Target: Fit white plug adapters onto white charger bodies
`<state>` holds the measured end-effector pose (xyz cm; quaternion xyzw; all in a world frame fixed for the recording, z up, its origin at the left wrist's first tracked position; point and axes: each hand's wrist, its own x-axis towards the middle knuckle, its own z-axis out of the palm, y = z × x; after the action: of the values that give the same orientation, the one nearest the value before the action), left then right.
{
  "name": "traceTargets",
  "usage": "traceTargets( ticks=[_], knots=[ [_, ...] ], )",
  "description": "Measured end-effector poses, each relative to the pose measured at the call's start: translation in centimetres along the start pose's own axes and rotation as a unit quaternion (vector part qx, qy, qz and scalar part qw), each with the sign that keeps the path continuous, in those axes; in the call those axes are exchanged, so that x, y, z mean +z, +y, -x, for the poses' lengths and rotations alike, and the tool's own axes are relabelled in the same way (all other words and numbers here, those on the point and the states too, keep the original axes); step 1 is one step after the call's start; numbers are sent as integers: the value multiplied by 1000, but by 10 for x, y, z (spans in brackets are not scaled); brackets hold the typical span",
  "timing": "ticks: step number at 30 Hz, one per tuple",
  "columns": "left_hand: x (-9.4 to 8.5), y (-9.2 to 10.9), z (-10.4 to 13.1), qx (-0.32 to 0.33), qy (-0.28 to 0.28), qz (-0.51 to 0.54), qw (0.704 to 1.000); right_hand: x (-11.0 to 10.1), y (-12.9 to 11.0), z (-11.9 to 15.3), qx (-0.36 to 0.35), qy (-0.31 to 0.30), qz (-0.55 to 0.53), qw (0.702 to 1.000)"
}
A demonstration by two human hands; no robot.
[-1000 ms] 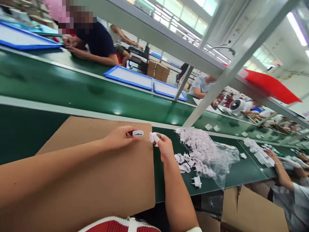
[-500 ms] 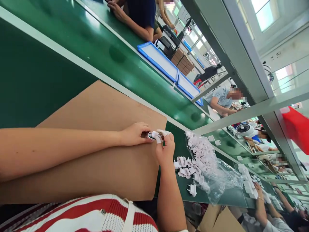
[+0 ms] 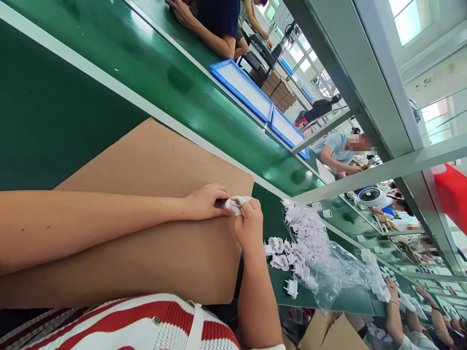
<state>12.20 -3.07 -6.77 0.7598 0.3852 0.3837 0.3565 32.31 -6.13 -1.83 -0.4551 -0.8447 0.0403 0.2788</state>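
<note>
Above the right part of a brown cardboard sheet [image 3: 146,257], my two hands meet at a small white piece [image 3: 229,205]. Its kind cannot be made out, as fingers cover much of it. My left hand [image 3: 205,201] comes in from the left, with thumb and fingertips pinched on the piece's near end. From the right side, my right hand [image 3: 249,224] closes its fingers on the other end. White coverings on the right thumb and fingertip blend with the piece. Close by on the right lies a pile of white plug adapters [image 3: 304,233].
A clear plastic bag [image 3: 335,272] lies against the adapters. One loose adapter [image 3: 291,288] sits near the table edge. Behind runs a green conveyor belt [image 3: 204,109], with blue-rimmed trays [image 3: 242,90] beyond. A metal frame post [image 3: 350,180] crosses at right. Co-workers' hands [image 3: 392,290] are farther right.
My right hand has moved slightly left and closed in on the white piece. A dark face of the piece that showed before is now hidden. My left hand keeps its pinch.
</note>
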Motion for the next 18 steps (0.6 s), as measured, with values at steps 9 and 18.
traceTargets(
  ticks=[9, 18],
  knots=[
    [1, -2, 0, -5, 4, -7, 1000, 1, -4, -7, 30, -32, 54, 998],
    [2, 2, 2, -17, -7, -44, 999, 9, -7, -4, 77, -28, 82, 993]
  ],
)
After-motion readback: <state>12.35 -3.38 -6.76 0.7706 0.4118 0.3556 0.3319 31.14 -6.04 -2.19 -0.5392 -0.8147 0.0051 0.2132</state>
